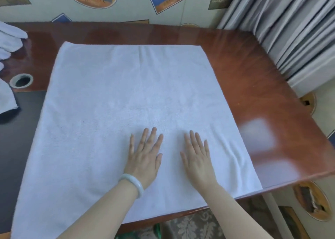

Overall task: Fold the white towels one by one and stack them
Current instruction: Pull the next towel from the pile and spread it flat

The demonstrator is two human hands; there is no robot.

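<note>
A large white towel (126, 97) lies spread flat over the wooden table (262, 86), covering most of its top. My left hand (145, 157), with a pale bangle on the wrist, presses flat on the towel near its front edge, fingers straight and spread. My right hand (197, 159) lies flat beside it on the towel, a little to the right, fingers straight too. Small wrinkles show to the right of my right hand. More white towels (9, 41) are heaped at the table's far left edge.
A round cable hole (21, 80) sits in the table at the left, by a dark surface (21, 130). Grey curtains (290, 30) hang at the right. The wall behind carries printed poster patterns. Patterned floor shows under the front edge.
</note>
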